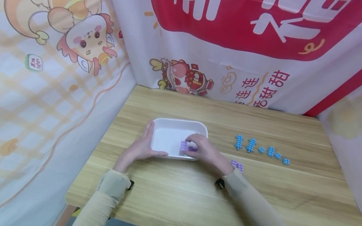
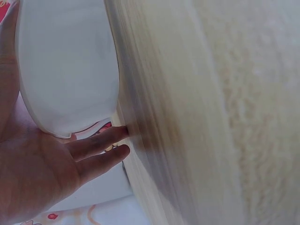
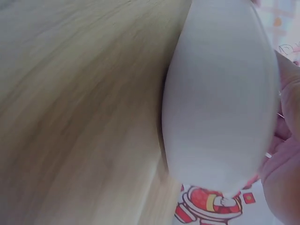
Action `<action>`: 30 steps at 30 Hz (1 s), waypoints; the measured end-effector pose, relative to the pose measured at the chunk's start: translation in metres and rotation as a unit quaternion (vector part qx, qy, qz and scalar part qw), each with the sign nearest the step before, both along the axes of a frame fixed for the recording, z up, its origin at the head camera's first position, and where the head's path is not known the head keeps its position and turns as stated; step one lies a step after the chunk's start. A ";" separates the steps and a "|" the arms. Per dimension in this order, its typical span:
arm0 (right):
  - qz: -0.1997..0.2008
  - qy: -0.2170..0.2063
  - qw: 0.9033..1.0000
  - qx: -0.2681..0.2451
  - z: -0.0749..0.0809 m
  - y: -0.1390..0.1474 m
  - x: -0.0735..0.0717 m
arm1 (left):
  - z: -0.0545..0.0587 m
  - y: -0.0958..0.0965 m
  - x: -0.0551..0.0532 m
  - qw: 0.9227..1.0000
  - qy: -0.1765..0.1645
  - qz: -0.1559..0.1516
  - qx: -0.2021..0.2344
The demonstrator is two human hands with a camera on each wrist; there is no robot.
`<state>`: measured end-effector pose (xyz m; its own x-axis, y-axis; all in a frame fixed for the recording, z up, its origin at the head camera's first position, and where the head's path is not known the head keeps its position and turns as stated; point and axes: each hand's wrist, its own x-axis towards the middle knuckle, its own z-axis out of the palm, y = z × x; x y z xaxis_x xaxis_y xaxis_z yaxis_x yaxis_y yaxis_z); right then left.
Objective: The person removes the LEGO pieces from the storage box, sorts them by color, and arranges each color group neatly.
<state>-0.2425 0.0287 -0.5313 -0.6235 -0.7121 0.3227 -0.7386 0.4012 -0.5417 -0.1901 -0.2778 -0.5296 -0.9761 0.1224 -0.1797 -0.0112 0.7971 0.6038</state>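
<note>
Fingers of a right hand point(image 1: 202, 147) pinch a purple brick point(image 1: 184, 146) at a white tray point(image 1: 165, 138)

Thumb and fingertips clamp on the purple brick within the near right part of the white tray, while a left hand point(image 1: 141, 147) braces the tray's left end, its fingers spread and fairly straight, its thumb laid along the near side. The brick sits right at the fingertips, on the left of the right hand, with a finger at its far end and the thumb at its near end. Darker purple bricks point(image 1: 193, 148) show between finger and thumb; whether they rest on the tray floor or are held too cannot be told. Nor is it clear whether the pinched brick touches the floor: the right wrist view shows only the tray's outer wall and part of the hand.

The step in hand appears to be the handling of purple bricks at the tray, though whether this one is going in or coming out cannot be settled. The next move, on that reading, calls for a steady tray and a clean release or lift, without knocking the darker neighbours. Two loose purple bricks point(image 1: 239, 167) lie on the wooden table point(image 1: 169, 188) beside the right cuff point(image 1: 233, 180), near and right of the tray; farther right, blue pieces point(image 1: 250, 145) run in a row toward the near right, apart from both hands.
</note>
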 end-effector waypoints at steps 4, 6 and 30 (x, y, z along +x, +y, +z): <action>-0.016 0.000 1.000 0.001 0.005 0.013 0.007 | 0.002 0.000 -0.001 1.000 -0.004 0.001 -0.004; -0.023 0.000 1.000 -0.006 0.008 0.021 0.010 | 0.002 0.001 -0.001 1.000 -0.007 0.001 -0.005; -0.196 -0.038 0.979 0.053 0.006 0.160 0.047 | 0.004 0.002 -0.001 1.000 -0.011 0.001 -0.007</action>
